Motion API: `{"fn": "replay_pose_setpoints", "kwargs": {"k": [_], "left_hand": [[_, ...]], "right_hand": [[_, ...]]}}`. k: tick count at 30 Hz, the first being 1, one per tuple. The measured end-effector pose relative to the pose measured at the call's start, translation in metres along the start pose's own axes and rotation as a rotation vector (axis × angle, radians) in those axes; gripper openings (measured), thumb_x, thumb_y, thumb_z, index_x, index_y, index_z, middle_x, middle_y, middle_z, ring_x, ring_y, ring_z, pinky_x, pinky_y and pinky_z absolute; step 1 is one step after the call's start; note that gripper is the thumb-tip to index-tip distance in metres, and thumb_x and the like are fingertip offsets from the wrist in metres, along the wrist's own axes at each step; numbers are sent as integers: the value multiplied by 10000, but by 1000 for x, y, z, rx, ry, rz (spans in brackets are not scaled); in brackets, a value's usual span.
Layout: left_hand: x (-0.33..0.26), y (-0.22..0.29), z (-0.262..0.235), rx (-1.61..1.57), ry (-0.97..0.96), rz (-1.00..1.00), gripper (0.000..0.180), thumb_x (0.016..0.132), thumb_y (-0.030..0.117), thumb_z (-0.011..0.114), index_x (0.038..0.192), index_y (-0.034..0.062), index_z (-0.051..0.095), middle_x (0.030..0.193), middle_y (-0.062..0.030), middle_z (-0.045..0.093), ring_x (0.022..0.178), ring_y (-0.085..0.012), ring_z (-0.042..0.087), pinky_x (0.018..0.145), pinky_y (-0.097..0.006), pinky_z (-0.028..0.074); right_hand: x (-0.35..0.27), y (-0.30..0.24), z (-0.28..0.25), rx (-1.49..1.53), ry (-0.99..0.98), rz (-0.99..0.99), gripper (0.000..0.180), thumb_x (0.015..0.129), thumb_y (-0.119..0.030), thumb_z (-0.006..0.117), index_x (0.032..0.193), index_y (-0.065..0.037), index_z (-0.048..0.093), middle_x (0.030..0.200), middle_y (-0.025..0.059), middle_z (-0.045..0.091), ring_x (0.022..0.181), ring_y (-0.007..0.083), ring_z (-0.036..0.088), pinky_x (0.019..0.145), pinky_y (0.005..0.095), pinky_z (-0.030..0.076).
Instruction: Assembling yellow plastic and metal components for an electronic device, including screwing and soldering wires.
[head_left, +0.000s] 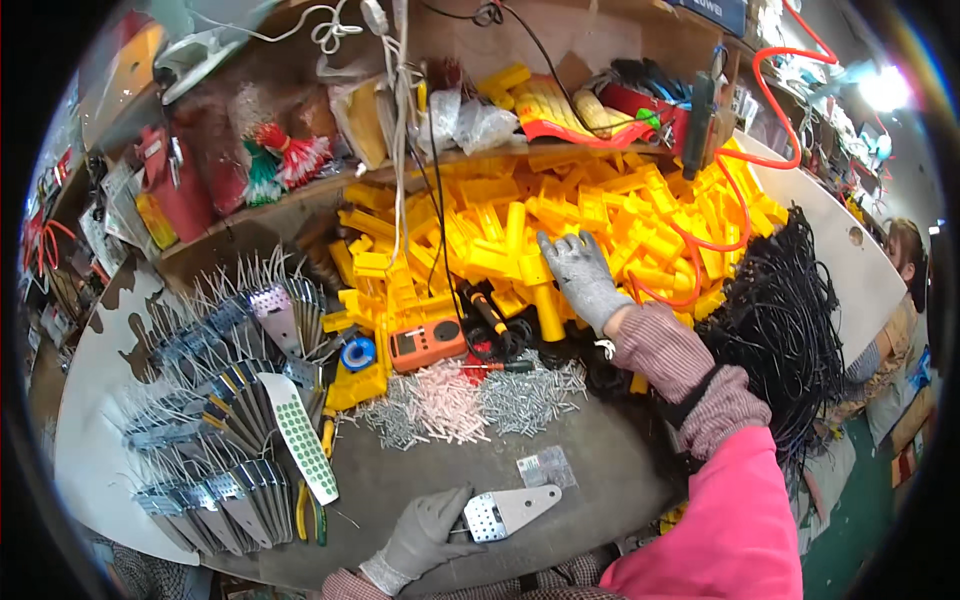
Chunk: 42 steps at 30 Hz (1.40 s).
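My left hand [428, 535], in a grey glove, is closed around the wide end of a grey metal bracket [515, 510]. This bracket has a perforated square face and tapers to a rounded tip with a hole, pointing right over the dark work mat. A small clear plastic bag [547, 467] lies just beyond it. Farther off, my right hand [583, 275], gloved too, reaches onto a big heap of yellow plastic parts [620, 215]. Its fingers are apart and rest by a yellow tube-shaped piece [545, 305]; I see nothing held in it.
Rows of metal brackets with wires [225, 500] stand at left, beside a strip of green dots [300, 437]. Screws and pink plugs [450, 400] lie mid-table near an orange meter [428, 345]. Black cables [780, 320] are heaped right; a red hose [745, 225] crosses the yellow heap. A person [900, 290] is at far right.
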<state>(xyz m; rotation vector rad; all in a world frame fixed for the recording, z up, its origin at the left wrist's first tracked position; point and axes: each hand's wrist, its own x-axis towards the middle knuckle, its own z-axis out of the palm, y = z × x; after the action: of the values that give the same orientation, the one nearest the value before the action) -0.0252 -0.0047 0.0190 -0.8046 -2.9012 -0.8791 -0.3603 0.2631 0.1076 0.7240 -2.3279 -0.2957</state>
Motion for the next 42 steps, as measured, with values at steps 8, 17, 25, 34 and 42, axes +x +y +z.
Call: {"fn": "replay_pose_setpoints", "kwargs": {"k": [8,17,25,34,42], "left_hand": [[-12,33,-72,0,580,50,821,867,505,705,1430,-39,456,1381,-244,519,1256,-384,527,1065,-489,417],[-43,-10,-44,-768,334,-614,427,853,425,747,1033,49,657,848,-117,704,837,-331,710,721,-411,551],[-47,1,-15,252,312,-215,608,720,451,765,1223,133,641,1243,-174,598,1127,-373,580,975,-484,447],[-45,-44,10,586,114,234,666,732,493,737,1147,-5,587,1252,-176,584,1176,-380,548,966,-546,434],[-37,22,-16,295,-21,72,1109,641,494,841,1501,12,333,1491,-272,395,1322,-452,409,1091,-589,338]], "right_hand": [[-97,-68,-176,1164,-67,183,422,751,-140,819,1116,-55,626,967,124,708,844,353,707,727,410,570],[-220,-117,-125,1455,-570,26,1059,730,-471,851,1531,-52,298,1514,215,313,1461,383,251,1203,494,239],[-167,-126,-88,1434,-596,65,478,940,-259,659,1375,-107,531,1369,187,477,1271,378,503,1051,439,448],[-110,-129,-47,1787,-417,790,247,933,-200,534,1066,-7,615,977,54,615,942,171,544,868,358,475],[-117,-127,-2,856,-141,154,217,872,-46,541,1083,1,563,1000,226,615,954,410,650,766,468,541]]}}
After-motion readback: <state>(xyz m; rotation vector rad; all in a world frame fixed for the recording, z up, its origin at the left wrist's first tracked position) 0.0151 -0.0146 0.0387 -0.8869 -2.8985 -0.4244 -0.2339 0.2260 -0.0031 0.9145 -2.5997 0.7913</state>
